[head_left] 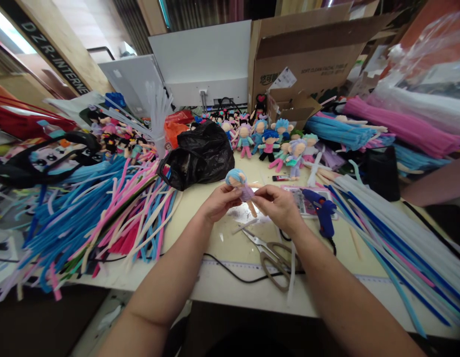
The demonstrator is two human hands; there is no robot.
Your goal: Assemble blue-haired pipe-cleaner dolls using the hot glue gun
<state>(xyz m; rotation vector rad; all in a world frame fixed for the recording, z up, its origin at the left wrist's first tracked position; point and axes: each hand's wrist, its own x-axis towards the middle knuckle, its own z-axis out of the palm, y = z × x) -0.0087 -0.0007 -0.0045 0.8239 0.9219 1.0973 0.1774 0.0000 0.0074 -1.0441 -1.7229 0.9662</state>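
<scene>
A small doll (246, 192) with blue hair, a purple body and a tan leg hangs between my two hands over the table. My left hand (223, 201) pinches it at its left side, just under the head. The fingers of my right hand (276, 202) close on the right side of its purple body. Below the doll lie open scissors (269, 250) with grey-brown handles and a short pale strip (244, 226). A blue glue gun (322, 210) rests right of my right hand.
Fuzzy coloured stems (81, 218) are heaped at the left, and pale and blue stems (404, 248) at the right. Behind are a black plastic bag (202, 153), finished dolls (270, 144) and a cardboard box (307, 59). A black cable (233, 276) crosses the front.
</scene>
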